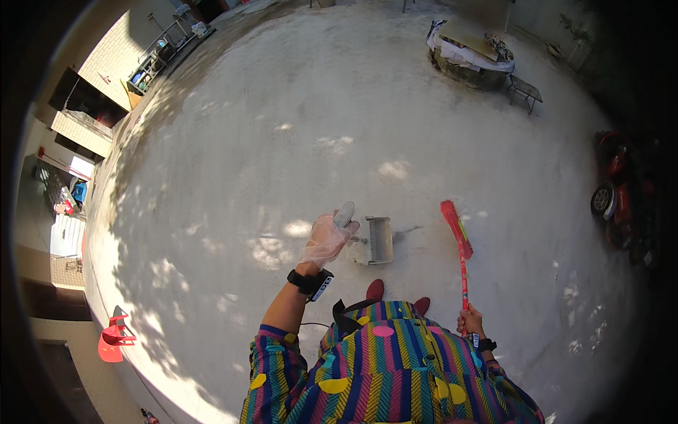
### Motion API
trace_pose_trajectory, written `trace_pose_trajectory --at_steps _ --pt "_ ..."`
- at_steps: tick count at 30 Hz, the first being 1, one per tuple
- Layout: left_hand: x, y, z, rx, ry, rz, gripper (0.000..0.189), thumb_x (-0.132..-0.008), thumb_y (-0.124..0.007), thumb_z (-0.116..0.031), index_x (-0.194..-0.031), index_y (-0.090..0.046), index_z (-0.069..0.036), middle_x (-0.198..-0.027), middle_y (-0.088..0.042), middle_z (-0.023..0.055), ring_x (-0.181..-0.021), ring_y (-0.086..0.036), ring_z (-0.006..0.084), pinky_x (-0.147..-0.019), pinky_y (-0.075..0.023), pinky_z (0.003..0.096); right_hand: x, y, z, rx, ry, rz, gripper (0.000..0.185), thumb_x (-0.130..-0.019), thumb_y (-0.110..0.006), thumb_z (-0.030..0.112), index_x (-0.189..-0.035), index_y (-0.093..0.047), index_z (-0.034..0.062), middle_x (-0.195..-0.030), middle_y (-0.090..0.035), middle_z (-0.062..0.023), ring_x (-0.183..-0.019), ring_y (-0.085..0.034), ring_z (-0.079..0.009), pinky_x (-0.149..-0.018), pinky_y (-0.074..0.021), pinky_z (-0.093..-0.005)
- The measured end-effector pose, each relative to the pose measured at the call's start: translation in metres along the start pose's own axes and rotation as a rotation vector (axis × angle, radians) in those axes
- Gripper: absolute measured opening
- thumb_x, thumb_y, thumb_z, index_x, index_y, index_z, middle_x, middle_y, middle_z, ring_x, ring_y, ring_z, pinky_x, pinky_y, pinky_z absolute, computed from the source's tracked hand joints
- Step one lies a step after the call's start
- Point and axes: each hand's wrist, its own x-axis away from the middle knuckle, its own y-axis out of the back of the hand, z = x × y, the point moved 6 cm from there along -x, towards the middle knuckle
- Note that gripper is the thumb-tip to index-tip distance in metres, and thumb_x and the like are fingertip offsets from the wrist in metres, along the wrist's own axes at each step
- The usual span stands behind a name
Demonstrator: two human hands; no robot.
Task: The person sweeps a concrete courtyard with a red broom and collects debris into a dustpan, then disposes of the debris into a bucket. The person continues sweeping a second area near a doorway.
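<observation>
My left hand point(327, 241), in a thin clear plastic glove, is closed around the upper end of a long-handled dustpan's grey handle point(345, 213). Below it the grey dustpan point(384, 241), with a row of comb teeth along one side, is at the concrete ground; I cannot tell whether it touches. Out to the right, my right hand point(470, 320) grips the red patterned stick of a broom point(456, 228). The broom's red head, with a yellow-green strip, points away from me, apart from the dustpan. A dark smudge point(407, 232) marks the concrete beside the pan.
My red shoes point(375, 289) stand just behind the dustpan. A red plastic chair point(112, 339) is at left, by the building. A round stone-like base with a board point(469, 40) and a small stool point(525, 90) stand far right. A red motor vehicle point(617, 196) is at the right edge.
</observation>
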Motion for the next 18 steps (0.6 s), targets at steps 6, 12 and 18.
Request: trace_pose_trajectory --at_steps 6,12,18 --pt "0.005 -0.004 0.035 0.038 0.166 -0.089 0.042 -0.082 -0.071 -0.031 -0.104 -0.068 0.004 -0.084 -0.07 0.0168 -0.079 -0.068 0.0289 -0.075 -0.0523 0.0389 -0.035 0.021 0.021 0.085 0.051 0.012 0.012 -0.095 -0.057 0.009 -0.102 -0.048 0.014 -0.058 -0.046 -0.0008 -0.043 -0.048 -0.0126 -0.035 -0.0415 -0.0294" --pt "0.005 -0.024 0.052 -0.038 0.138 -0.182 0.037 -0.082 -0.07 -0.03 -0.098 -0.068 0.003 -0.078 -0.066 0.0128 -0.077 -0.064 0.0265 -0.073 -0.0506 0.038 -0.069 0.012 0.048 0.286 0.152 0.006 0.01 -0.095 -0.055 0.009 -0.1 -0.047 0.0112 -0.055 -0.045 -0.0013 -0.038 -0.045 -0.014 -0.033 -0.0408 -0.031" --pt "-0.018 -0.046 0.055 -0.026 0.112 -0.208 0.033 -0.08 -0.071 -0.028 -0.089 -0.067 0.003 -0.072 -0.062 0.0102 -0.069 -0.059 0.0234 -0.067 -0.0483 0.0373 -0.094 -0.006 0.052 0.531 0.144 -0.081 0.023 -0.092 -0.055 0.007 -0.113 -0.048 0.0105 -0.057 -0.043 -0.0017 -0.039 -0.046 -0.0147 -0.034 -0.0393 -0.0326"
